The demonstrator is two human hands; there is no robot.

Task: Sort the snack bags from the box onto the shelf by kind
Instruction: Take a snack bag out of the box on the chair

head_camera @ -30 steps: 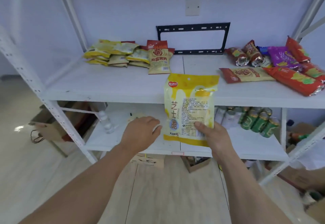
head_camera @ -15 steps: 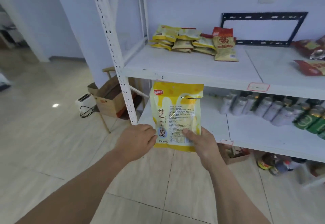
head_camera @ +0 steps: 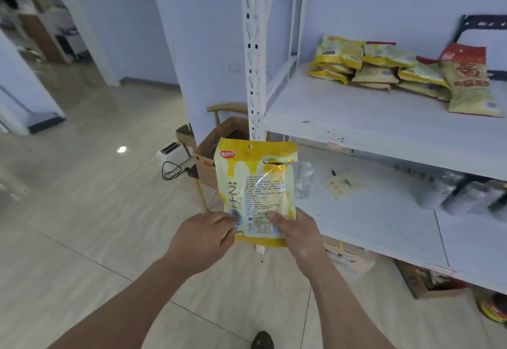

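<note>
Hands: left hand [head_camera: 203, 239] and right hand [head_camera: 297, 232] pinch the yellow snack bag [head_camera: 256, 189] upright.
Advice: lay it flat beside the yellow bag pile [head_camera: 375, 67] on the upper shelf [head_camera: 356, 118].

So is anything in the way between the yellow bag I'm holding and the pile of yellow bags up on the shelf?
Only the white shelf upright, just behind the yellow bag. The shelf board before the pile of yellow bags is bare.

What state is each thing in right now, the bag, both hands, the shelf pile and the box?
Yellow and white plastic snack bag: upright, torn near its top, held at its bottom edge.
Left hand: pinches the bag's lower left.
Right hand: grips the bag's lower right.
Pile of yellow snack bags: lying stacked on the upper shelf.
Brown cardboard box: open, on the floor.
</note>
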